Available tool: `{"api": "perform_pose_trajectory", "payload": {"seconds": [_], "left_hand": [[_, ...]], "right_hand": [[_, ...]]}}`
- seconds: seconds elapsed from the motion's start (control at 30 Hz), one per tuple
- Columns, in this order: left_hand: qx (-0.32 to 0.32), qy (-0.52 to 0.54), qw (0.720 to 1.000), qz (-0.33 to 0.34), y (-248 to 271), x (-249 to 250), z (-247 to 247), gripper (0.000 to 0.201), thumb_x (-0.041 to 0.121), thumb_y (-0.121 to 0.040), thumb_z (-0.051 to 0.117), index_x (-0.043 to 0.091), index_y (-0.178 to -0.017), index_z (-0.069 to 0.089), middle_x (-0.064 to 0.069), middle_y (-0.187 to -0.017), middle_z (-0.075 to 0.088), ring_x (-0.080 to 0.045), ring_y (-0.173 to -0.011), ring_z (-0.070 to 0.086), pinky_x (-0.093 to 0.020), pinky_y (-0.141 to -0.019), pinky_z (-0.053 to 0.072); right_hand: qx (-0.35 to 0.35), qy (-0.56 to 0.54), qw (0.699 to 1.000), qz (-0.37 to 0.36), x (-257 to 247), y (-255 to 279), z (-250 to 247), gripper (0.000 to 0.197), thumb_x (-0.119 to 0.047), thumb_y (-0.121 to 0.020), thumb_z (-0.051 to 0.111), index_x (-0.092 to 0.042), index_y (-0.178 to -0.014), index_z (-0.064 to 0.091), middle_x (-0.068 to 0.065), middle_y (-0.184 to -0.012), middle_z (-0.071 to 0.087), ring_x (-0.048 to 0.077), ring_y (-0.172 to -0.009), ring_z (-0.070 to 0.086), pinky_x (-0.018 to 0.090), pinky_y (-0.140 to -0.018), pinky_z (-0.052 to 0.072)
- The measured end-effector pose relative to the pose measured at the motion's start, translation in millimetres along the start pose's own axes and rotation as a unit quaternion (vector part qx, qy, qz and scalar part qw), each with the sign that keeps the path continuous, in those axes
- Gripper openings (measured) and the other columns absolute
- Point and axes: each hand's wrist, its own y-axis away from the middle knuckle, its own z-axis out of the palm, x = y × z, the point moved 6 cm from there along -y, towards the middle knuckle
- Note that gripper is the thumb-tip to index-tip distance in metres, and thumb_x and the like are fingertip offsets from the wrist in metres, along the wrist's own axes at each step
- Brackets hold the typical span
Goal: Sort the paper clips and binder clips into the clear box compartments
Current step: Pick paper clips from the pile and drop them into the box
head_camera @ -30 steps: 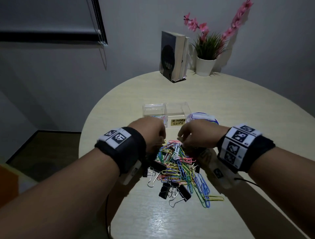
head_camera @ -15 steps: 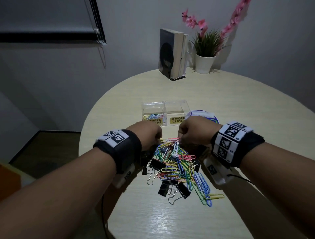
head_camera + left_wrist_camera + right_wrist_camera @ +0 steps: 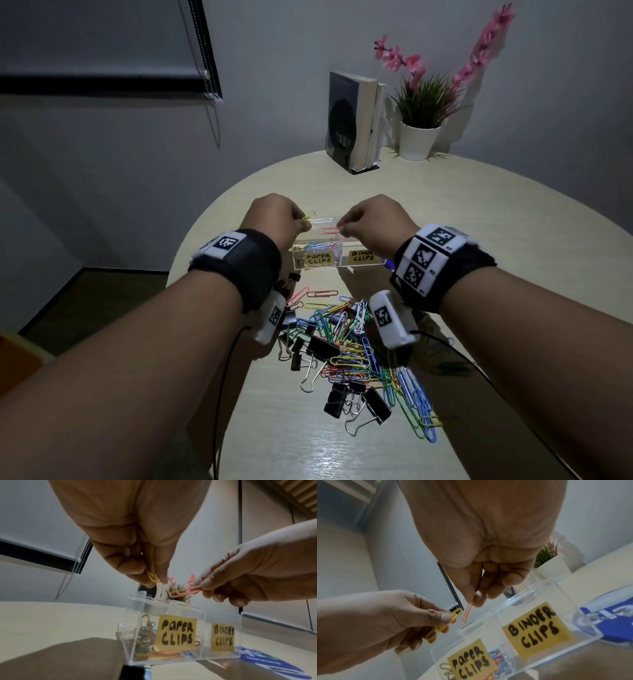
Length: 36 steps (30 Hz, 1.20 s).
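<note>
The clear box [image 3: 320, 270] has two compartments labelled "PAPER CLIPS" [image 3: 176, 632] and "BINDER CLIPS" [image 3: 223, 637]; several coloured paper clips lie in the left one. Above that compartment my left hand [image 3: 274, 219] pinches a yellow paper clip [image 3: 153, 577] between thumb and fingers. My right hand [image 3: 371, 219] pinches a pink paper clip [image 3: 184, 593], also over the paper-clip side. A mixed pile of coloured paper clips [image 3: 356, 346] and black binder clips [image 3: 342, 399] lies on the table nearer me, under my wrists.
The round beige table [image 3: 479, 212] carries upright books in a black stand [image 3: 354, 120] and a white pot with pink flowers [image 3: 419, 138] at the back. A blue-and-white flat object [image 3: 267, 661] lies right of the box. The table edge drops off at left.
Both hands lifted from the clip pile and moved forward to above the box, each now carrying a paper clip. The head view tilted so the pile sits lower in frame.
</note>
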Motion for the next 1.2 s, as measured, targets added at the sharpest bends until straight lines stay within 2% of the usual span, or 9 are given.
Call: {"api": "perform_pose_trajectory", "payload": {"seconds": [0.1,0.23,0.37,0.47,0.53,0.77,0.93,1.07,1.2], "left_hand": [[-0.018,-0.001,1.0,-0.003,-3.1,-1.2,3.5,0.025,0.028,-0.086,0.072,0.012,-0.105,0.077,-0.008,-0.094,0.076,-0.025,-0.091,0.069,-0.036,-0.086,0.055],[0.012,-0.037,0.998,0.052,10.9,4.2,-8.9,0.013,0.025,-0.088,0.068,0.019,-0.095,0.077,-0.003,-0.09,0.075,-0.021,-0.083,0.067,-0.034,-0.082,0.054],[-0.108,-0.199,0.972,0.06,42.5,6.6,8.0,0.012,0.027,-0.082,0.071,0.022,-0.091,0.078,-0.002,-0.09,0.074,-0.022,-0.082,0.067,-0.029,-0.076,0.052],[-0.166,-0.314,0.933,0.053,58.5,-1.2,26.8,0.017,0.029,-0.077,0.071,0.018,-0.089,0.075,-0.006,-0.086,0.07,-0.028,-0.077,0.064,-0.029,-0.066,0.049],[-0.176,-0.342,0.922,0.048,59.6,-8.0,34.3,0.018,0.029,-0.076,0.071,0.015,-0.087,0.073,-0.006,-0.082,0.067,-0.028,-0.071,0.059,-0.029,-0.06,0.044],[-0.177,-0.297,0.936,0.058,55.9,-11.0,38.0,0.019,0.027,-0.081,0.069,0.02,-0.099,0.074,-0.005,-0.098,0.071,-0.028,-0.088,0.065,-0.029,-0.065,0.044],[-0.123,-0.21,0.966,0.091,51.8,1.6,32.5,0.012,0.026,-0.086,0.062,0.025,-0.094,0.072,0.0,-0.098,0.07,-0.025,-0.093,0.064,-0.026,-0.07,0.042],[-0.167,-0.214,0.959,0.082,53.3,6.0,52.3,0.017,0.032,-0.08,0.071,0.02,-0.091,0.076,-0.001,-0.094,0.073,-0.024,-0.089,0.067,-0.03,-0.075,0.053],[-0.205,-0.228,0.948,0.081,51.8,3.9,63.4,0.019,0.031,-0.078,0.076,0.017,-0.09,0.077,-0.004,-0.091,0.074,-0.025,-0.088,0.068,-0.033,-0.077,0.056]], "right_hand": [[-0.004,-0.011,1.0,-0.005,1.7,0.1,1.7,0.021,-0.023,-0.085,0.068,-0.019,-0.104,0.076,0.0,-0.101,0.075,0.016,-0.096,0.066,0.026,-0.084,0.049],[-0.015,0.039,0.999,-0.015,11.4,20.0,-2.1,0.013,-0.021,-0.083,0.069,-0.018,-0.094,0.076,-0.002,-0.088,0.07,0.015,-0.085,0.063,0.022,-0.071,0.039],[-0.131,0.156,0.978,-0.037,9.9,39.9,31.1,0.014,-0.027,-0.078,0.072,-0.015,-0.082,0.077,0.001,-0.083,0.073,0.016,-0.078,0.064,0.025,-0.067,0.047],[-0.181,0.238,0.954,-0.024,15.2,42.2,50.6,0.028,-0.035,-0.072,0.077,-0.011,-0.086,0.077,0.005,-0.086,0.074,0.022,-0.081,0.068,0.029,-0.07,0.053],[-0.194,0.263,0.944,-0.028,17.3,41.8,55.7,0.029,-0.032,-0.077,0.074,-0.007,-0.093,0.076,0.009,-0.094,0.075,0.024,-0.087,0.069,0.029,-0.072,0.054],[-0.233,0.233,0.944,-0.033,21.9,50.1,50.8,0.024,-0.022,-0.086,0.065,-0.002,-0.095,0.076,0.015,-0.099,0.074,0.029,-0.095,0.069,0.033,-0.076,0.054],[-0.152,0.173,0.972,-0.049,18.6,47.1,30.7,0.012,-0.014,-0.083,0.062,-0.009,-0.086,0.073,0.005,-0.084,0.071,0.023,-0.081,0.065,0.029,-0.068,0.048],[-0.151,0.151,0.975,-0.058,16.6,49.6,33.9,0.009,-0.02,-0.077,0.072,-0.019,-0.087,0.072,-0.007,-0.078,0.065,0.015,-0.08,0.063,0.026,-0.07,0.049],[-0.181,0.216,0.956,-0.077,17.5,56.4,45.5,0.022,-0.032,-0.074,0.079,-0.017,-0.087,0.071,-0.004,-0.081,0.065,0.014,-0.074,0.054,0.025,-0.064,0.04]]}}
